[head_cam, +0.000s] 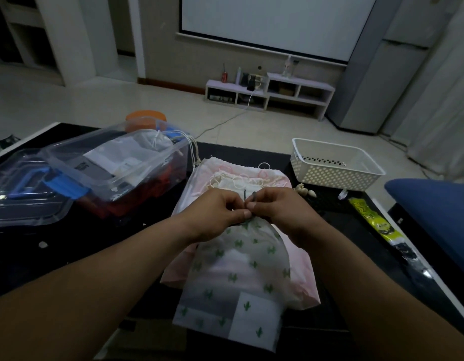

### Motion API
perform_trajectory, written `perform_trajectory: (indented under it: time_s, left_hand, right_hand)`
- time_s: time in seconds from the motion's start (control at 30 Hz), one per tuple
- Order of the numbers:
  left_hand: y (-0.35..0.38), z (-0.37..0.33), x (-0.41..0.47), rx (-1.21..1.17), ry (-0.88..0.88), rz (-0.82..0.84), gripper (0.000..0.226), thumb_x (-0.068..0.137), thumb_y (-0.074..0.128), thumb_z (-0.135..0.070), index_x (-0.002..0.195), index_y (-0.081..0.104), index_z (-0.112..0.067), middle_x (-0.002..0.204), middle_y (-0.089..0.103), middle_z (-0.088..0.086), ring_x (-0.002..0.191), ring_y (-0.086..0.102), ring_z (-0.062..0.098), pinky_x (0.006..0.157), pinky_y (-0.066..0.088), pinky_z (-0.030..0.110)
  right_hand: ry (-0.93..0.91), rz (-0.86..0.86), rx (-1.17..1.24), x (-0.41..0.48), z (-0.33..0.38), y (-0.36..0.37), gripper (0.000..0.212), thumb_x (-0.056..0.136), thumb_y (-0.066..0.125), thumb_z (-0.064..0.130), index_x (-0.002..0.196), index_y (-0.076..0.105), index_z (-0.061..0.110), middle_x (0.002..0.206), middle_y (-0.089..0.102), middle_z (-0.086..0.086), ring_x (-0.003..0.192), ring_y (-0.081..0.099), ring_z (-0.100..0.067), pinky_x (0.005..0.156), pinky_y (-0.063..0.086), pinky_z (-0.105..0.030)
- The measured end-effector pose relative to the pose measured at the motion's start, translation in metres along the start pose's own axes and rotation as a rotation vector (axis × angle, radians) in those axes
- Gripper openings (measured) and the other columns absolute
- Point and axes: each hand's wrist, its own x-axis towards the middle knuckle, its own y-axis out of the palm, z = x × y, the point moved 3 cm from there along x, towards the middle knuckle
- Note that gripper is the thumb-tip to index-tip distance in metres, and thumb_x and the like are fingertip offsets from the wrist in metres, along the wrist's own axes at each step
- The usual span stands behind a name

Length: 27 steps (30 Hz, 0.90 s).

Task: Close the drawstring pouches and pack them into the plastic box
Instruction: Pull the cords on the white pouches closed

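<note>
Both forearms reach forward over the black table (327, 217), the left hand (215, 213) and right hand (272, 208) meeting with curled fingers that pinch the dark drawstring (247, 198) at the gathered neck of the cactus-print pouch (241, 277). That pouch lies on a pink pouch (296, 272). The clear plastic box (126, 165), holding pouches, stands to the left, a white basket (335, 165) to the right, and a low white shelf (270, 92) beyond.

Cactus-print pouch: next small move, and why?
Probably pull the dark green cord taut to finish closing. The left hand and right hand both pinch it at the gathered neck of the frosted cactus-print drawstring pouch, which lies on a pink pouch, not yet in the clear plastic box.
</note>
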Motion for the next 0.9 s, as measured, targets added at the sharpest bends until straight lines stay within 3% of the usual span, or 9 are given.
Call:
perform_trajectory:
  time_s: [0.1, 0.17, 0.3, 0.47, 0.6, 0.67, 0.8, 0.9]
  left_hand:
    - [0.001, 0.001, 0.001, 0.047, -0.013, -0.006, 0.017, 0.091, 0.079, -0.026, 0.081, 0.072, -0.013, 0.071, 0.068, -0.007, 0.063, 0.056, 0.003, 0.063, 0.046, 0.023]
    - [0.001, 0.002, 0.0, 0.064, -0.023, -0.007, 0.022, 0.09, 0.079, -0.026, 0.079, 0.069, -0.01, 0.067, 0.064, -0.009, 0.059, 0.052, 0.002, 0.059, 0.042, 0.021]
    - [0.002, 0.004, 0.0, 0.043, -0.042, -0.016, 0.027, 0.09, 0.077, -0.022, 0.073, 0.061, -0.007, 0.064, 0.056, -0.009, 0.057, 0.046, 0.004, 0.055, 0.038, 0.019]
    - [0.003, 0.003, 0.0, 0.03, -0.062, -0.057, 0.026, 0.086, 0.071, -0.013, 0.068, 0.052, -0.018, 0.06, 0.053, -0.01, 0.056, 0.046, 0.009, 0.056, 0.039, 0.027]
    - [0.004, -0.002, -0.001, 0.13, 0.004, -0.072, 0.01, 0.088, 0.064, -0.017, 0.084, 0.062, -0.026, 0.076, 0.064, -0.005, 0.07, 0.059, 0.013, 0.062, 0.044, 0.028]
    - [0.003, -0.002, -0.001, 0.129, 0.014, -0.067, 0.008, 0.089, 0.062, -0.015, 0.084, 0.067, -0.019, 0.077, 0.067, 0.0, 0.074, 0.063, 0.019, 0.065, 0.046, 0.031]
    - [-0.005, -0.004, 0.0, 0.098, 0.02, -0.031, 0.016, 0.094, 0.066, -0.016, 0.077, 0.066, -0.016, 0.067, 0.061, -0.005, 0.058, 0.05, 0.006, 0.058, 0.041, 0.026]
    - [-0.012, -0.005, -0.004, -0.024, 0.003, 0.066, 0.018, 0.095, 0.069, -0.014, 0.078, 0.067, -0.019, 0.069, 0.06, -0.008, 0.061, 0.051, 0.004, 0.057, 0.044, 0.018]
  right_hand:
    - [-0.083, -0.007, -0.072, -0.004, 0.005, 0.001, 0.008, 0.092, 0.072, 0.0, 0.09, 0.078, 0.006, 0.084, 0.078, -0.002, 0.078, 0.073, -0.012, 0.073, 0.059, -0.024]
    - [-0.137, -0.029, -0.186, -0.005, 0.006, 0.002, 0.006, 0.091, 0.074, 0.005, 0.091, 0.078, 0.009, 0.084, 0.078, 0.004, 0.08, 0.073, -0.009, 0.075, 0.058, -0.022]
    - [-0.231, -0.081, -0.445, -0.004, 0.009, 0.006, 0.01, 0.091, 0.075, 0.013, 0.088, 0.077, 0.023, 0.086, 0.075, 0.01, 0.083, 0.069, -0.007, 0.077, 0.052, -0.025]
    - [-0.328, -0.121, -0.552, -0.006, 0.011, 0.013, 0.008, 0.093, 0.072, 0.02, 0.09, 0.071, 0.027, 0.088, 0.072, 0.01, 0.084, 0.065, -0.013, 0.08, 0.055, -0.038]
    - [-0.388, -0.138, -0.598, -0.01, 0.012, 0.022, 0.01, 0.097, 0.064, 0.02, 0.095, 0.069, 0.028, 0.093, 0.074, 0.007, 0.087, 0.067, -0.014, 0.078, 0.056, -0.04]
    - [-0.406, -0.162, -0.585, -0.01, 0.013, 0.023, 0.013, 0.095, 0.064, 0.016, 0.094, 0.07, 0.028, 0.092, 0.073, 0.009, 0.087, 0.067, -0.013, 0.078, 0.056, -0.039]
    - [-0.404, -0.178, -0.534, -0.008, 0.014, 0.02, 0.021, 0.089, 0.068, 0.01, 0.089, 0.07, 0.031, 0.086, 0.071, 0.01, 0.084, 0.065, -0.01, 0.077, 0.053, -0.034]
    - [-0.385, -0.15, -0.482, -0.007, 0.012, 0.019, 0.022, 0.09, 0.071, 0.008, 0.087, 0.069, 0.03, 0.084, 0.071, 0.01, 0.081, 0.064, -0.009, 0.074, 0.05, -0.03]
